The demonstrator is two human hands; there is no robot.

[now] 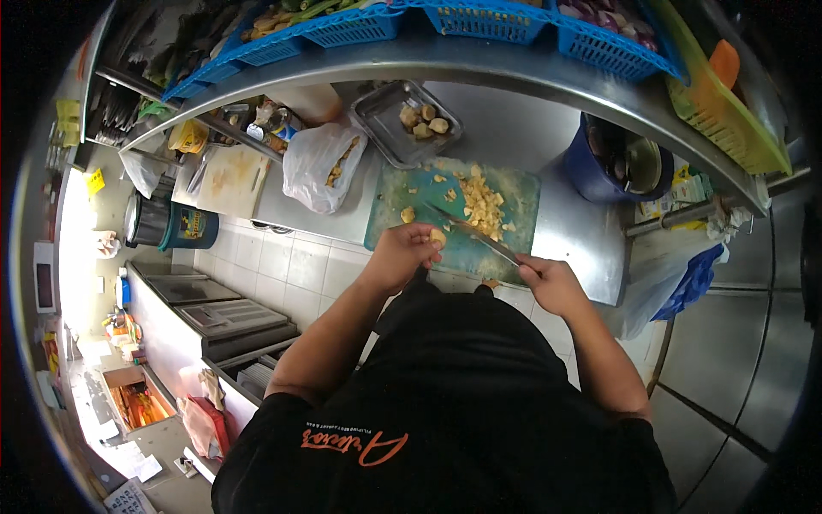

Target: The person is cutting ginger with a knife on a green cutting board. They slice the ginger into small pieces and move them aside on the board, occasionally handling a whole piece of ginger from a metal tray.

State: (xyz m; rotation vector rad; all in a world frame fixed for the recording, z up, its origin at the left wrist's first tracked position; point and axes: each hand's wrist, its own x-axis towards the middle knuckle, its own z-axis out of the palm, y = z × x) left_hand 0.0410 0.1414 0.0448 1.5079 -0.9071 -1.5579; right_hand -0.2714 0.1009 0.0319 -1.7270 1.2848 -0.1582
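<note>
A pale yellow vegetable chunk (437, 236) is pinched between the thumb and fingers of my left hand (404, 255), just off the near edge of a green cutting board (390, 193). My right hand (548, 279) is closed round the handle of a kitchen knife (485, 239), whose blade slants up and left across the board. Chopped yellow pieces (482, 206) lie heaped beyond the blade. One separate chunk (408, 214) rests on the board's left side. Behind the board, a clear rectangular tray (383, 126) holds several whole peeled pieces (422, 131).
Left of the board sits a white plastic bag (310, 167) with peelings, then another cutting board (224, 184). A dark blue bucket (582, 163) with metal pots stands at the right. Blue baskets of vegetables (488, 23) line a steel shelf (514, 70) above the counter.
</note>
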